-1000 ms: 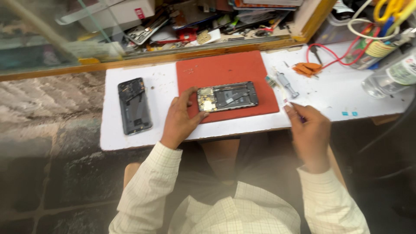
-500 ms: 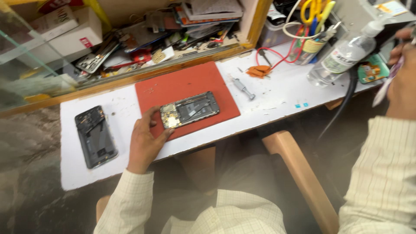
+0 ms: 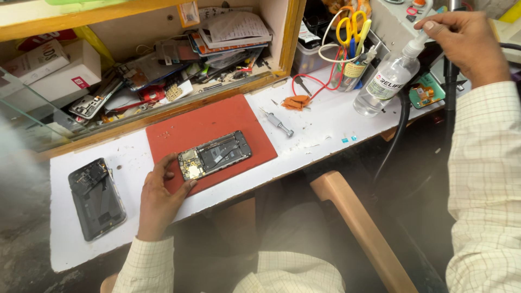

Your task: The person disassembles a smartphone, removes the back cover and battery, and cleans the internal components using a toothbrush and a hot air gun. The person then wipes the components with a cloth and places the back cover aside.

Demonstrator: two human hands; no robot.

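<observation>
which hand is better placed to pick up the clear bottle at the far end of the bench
Right. The right hand already sits on the nozzle of the clear bottle, fingers curled round its top. The left hand is far off, touching the end of the opened phone on the red mat.

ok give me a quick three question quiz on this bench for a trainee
1. True or false: the opened phone lies on the red mat.
2. Which hand is at the clear bottle: A left, B right?
3. What lies on the white table left of the left hand?

Key
1. True.
2. B: the right hand is at its nozzle.
3. The dark back cover.
</observation>
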